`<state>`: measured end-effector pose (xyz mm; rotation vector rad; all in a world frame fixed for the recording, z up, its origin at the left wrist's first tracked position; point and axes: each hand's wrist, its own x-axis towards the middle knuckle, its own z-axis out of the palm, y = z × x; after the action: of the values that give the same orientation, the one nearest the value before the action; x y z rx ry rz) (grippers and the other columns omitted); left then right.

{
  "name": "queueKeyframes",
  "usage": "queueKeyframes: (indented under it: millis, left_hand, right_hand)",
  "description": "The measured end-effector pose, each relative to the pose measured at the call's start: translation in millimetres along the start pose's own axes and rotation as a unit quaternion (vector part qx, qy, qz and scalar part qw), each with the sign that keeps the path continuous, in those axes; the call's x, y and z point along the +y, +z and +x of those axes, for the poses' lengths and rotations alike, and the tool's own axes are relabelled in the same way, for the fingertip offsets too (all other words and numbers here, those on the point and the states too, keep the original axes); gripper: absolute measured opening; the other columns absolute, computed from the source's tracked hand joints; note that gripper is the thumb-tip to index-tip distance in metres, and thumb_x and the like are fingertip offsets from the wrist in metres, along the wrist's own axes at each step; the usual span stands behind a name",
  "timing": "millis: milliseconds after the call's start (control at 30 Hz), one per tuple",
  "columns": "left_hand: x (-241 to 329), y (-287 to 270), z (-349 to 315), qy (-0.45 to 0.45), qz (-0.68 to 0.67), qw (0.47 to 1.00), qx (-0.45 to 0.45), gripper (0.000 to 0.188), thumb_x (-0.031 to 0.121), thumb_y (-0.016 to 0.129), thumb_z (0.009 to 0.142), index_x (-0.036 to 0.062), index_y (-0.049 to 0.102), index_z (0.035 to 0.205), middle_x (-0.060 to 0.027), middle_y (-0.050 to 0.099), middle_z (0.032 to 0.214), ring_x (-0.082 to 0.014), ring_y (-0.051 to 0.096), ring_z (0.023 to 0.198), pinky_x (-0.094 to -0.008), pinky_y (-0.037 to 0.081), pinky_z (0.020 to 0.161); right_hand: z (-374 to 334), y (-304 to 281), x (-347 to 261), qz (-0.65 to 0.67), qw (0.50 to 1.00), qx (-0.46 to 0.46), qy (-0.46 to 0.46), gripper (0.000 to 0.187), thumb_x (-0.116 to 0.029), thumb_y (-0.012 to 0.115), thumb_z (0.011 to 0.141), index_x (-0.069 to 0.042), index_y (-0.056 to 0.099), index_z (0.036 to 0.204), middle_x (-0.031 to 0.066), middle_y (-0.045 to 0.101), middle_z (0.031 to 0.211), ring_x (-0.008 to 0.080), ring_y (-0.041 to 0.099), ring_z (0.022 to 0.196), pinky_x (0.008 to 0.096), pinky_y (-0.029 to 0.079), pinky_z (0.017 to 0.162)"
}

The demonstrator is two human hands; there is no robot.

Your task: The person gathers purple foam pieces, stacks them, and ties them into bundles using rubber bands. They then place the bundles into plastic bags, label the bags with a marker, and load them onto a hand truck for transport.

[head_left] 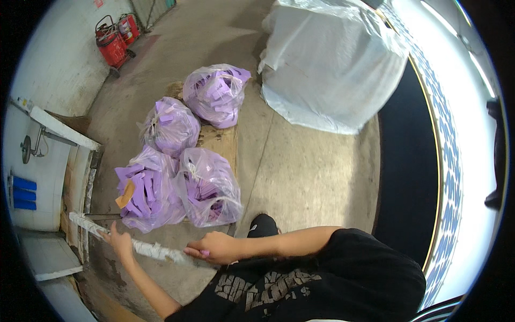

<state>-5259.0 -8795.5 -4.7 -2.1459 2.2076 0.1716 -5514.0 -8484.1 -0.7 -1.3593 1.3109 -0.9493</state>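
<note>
A long bar wrapped in white material [155, 251] runs across the lower left, between me and the bags. My left hand [121, 242] is at its left part, thumb and forefinger apart, the other fingers curled about it. My right hand [220, 248] is closed at the bar's right end. A small purple piece [205, 252] shows at its fingers; how far they also grip the bar is hidden. Beyond the bar, a clear bag of purple offcuts [212, 188] stands beside an open-topped bag [145, 188] with a tan scrap. Further bags [170, 126] [217, 94] lie behind.
The bags rest on a wooden board [228, 147]. A large plastic-covered stack [332, 64] stands ahead to the right, with a dark panel [407, 161] beside it. Red wheeled fire extinguishers [111, 47] stand by the left wall. A low white ledge [56, 260] is at the left.
</note>
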Motion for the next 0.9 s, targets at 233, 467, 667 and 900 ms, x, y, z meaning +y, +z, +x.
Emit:
queueKeyframes:
  millis: [233, 467, 667, 900]
  left_hand:
    - [-16.5, -0.1, -31.1, 0.088, -0.216, 0.971, 0.051, 0.056, -0.015, 0.051, 0.081, 0.0161, 0.071, 0.124, -0.0151, 0.003, 0.174, -0.039, 0.006, 0.16, -0.0494, 0.022, 0.126]
    - [16.0, 4.5, -11.3, 0.026, 0.052, 0.998, 0.033, 0.047, -0.008, 0.056, 0.086, 0.0182, 0.074, 0.121, -0.0099, 0.021, 0.165, -0.0328, 0.021, 0.152, -0.0427, 0.036, 0.116]
    - [220.2, 76.6, 22.6, 0.102, -0.07, 0.992, 0.029, 0.035, -0.002, 0.057, 0.089, 0.008, 0.073, 0.119, -0.0124, 0.049, 0.14, -0.0299, 0.044, 0.133, -0.041, 0.042, 0.11]
    - [665.8, 335.0, 52.7, 0.168, -0.55, 0.802, -0.166, 0.029, 0.001, 0.06, 0.097, -0.0027, 0.069, 0.125, -0.0148, 0.07, 0.126, -0.0236, 0.062, 0.121, -0.0349, 0.045, 0.108]
  right_hand:
    - [29.6, -256.8, 244.7, -0.116, 0.938, 0.291, 0.147, 0.043, -0.034, 0.063, 0.099, -0.013, 0.058, 0.136, 0.0113, 0.073, 0.121, 0.0248, 0.073, 0.104, 0.0404, 0.056, 0.089]
    - [62.8, -537.1, 411.8, -0.271, 0.865, 0.407, 0.116, 0.053, -0.042, 0.079, 0.087, -0.008, 0.05, 0.116, 0.0125, 0.06, 0.08, 0.0303, 0.065, 0.073, 0.0463, 0.049, 0.068]
    - [179.0, -733.0, 518.0, -0.178, 0.83, 0.503, 0.163, 0.074, -0.051, 0.089, 0.076, -0.002, 0.047, 0.113, 0.0097, 0.055, 0.085, 0.0217, 0.055, 0.072, 0.037, 0.048, 0.067]
    - [241.7, -768.5, 650.1, 0.088, 0.884, 0.414, 0.198, 0.068, -0.042, 0.089, 0.078, 0.0, 0.058, 0.121, 0.0034, 0.065, 0.098, 0.018, 0.062, 0.08, 0.0342, 0.052, 0.072]
